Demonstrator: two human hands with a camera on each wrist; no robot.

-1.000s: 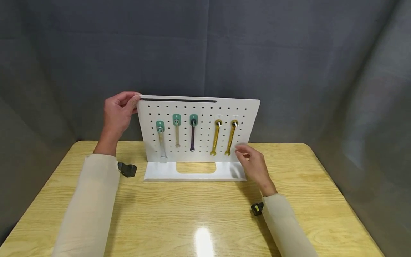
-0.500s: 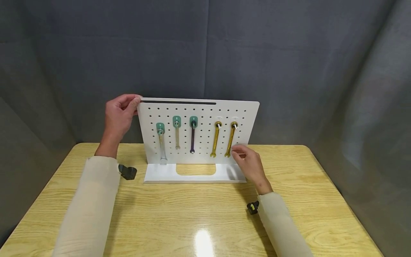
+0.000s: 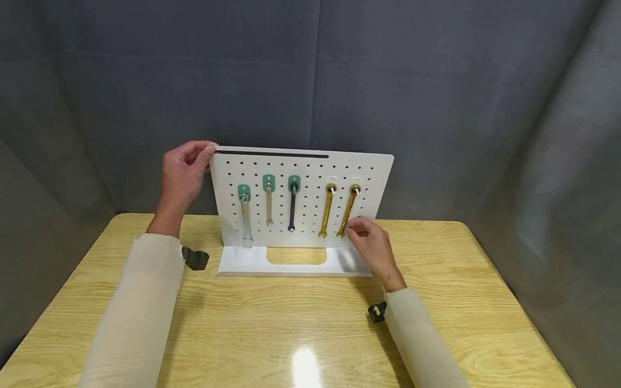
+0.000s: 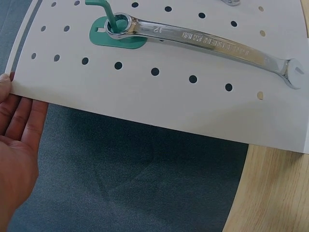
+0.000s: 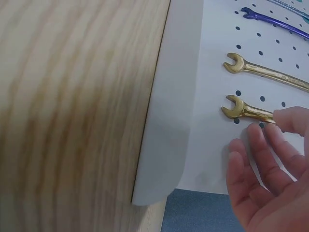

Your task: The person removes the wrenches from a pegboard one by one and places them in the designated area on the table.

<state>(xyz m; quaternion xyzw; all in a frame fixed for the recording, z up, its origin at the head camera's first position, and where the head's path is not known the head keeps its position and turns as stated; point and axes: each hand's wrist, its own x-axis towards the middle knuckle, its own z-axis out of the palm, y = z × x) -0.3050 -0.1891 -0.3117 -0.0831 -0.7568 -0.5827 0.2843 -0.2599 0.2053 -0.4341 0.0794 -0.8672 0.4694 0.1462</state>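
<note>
A white pegboard (image 3: 281, 240) stands upright on its flat foot. Its upper left corner is pinched by my left hand (image 3: 181, 172), thumb in front and fingers behind. On the right, my right hand (image 3: 373, 249) pinches the rightmost gold wrench (image 3: 347, 211) by its shaft, a little above the open end (image 5: 234, 107). That wrench's ring end is still around a white hook (image 3: 356, 189), and its shaft now leans slightly left. Beside it hangs a second gold wrench (image 3: 326, 213). The middle and ring fingers of my right hand lie close to the board face.
Left of these, a purple wrench (image 3: 292, 210), a small wrench (image 3: 269, 207) and a larger silver wrench (image 4: 203, 41) hang on green hooks. The board's foot (image 3: 296, 269) has a cutout and rests on the wooden table (image 3: 242, 334). A dark curtain (image 3: 310, 81) hangs behind.
My right hand has moved left from beside the board's right side onto the rightmost gold wrench, whose lower end has shifted slightly left. My left hand keeps its hold on the corner.
</note>
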